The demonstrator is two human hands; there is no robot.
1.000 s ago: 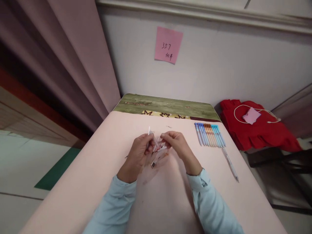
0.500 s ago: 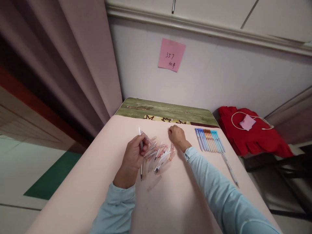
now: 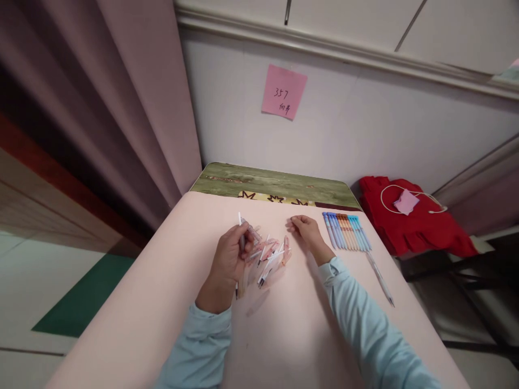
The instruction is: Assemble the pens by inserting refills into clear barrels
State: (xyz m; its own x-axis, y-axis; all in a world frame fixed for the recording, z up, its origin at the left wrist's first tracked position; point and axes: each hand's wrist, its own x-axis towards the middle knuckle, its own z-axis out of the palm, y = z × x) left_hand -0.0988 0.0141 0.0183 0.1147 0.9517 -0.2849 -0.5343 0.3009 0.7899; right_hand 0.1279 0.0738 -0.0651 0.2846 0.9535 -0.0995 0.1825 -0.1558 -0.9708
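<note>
My left hand (image 3: 230,251) is closed round a slim pen barrel (image 3: 242,241), held near upright at the left of a pile. A white refill (image 3: 239,217) sticks up from its top end. Under and beside that hand lie loose clear and pinkish pen parts (image 3: 286,247), mixed with white refills (image 3: 271,265) with dark tips. My right hand (image 3: 306,229) is above the table, right of the pile, fingertips pinched together. Whatever it may hold is too small to make out.
A row of blue, brown and light blue pens (image 3: 346,232) lies at the right of the pink-covered table (image 3: 284,335). Below it is a single clear pen (image 3: 381,278). A red cloth (image 3: 405,232) with a white cable is beyond the right edge. A curtain (image 3: 154,97) hangs at left.
My right hand has shifted right and slightly down, away from the pile. My left hand has moved a little to the right, still holding the barrel. The view has shifted slightly.
</note>
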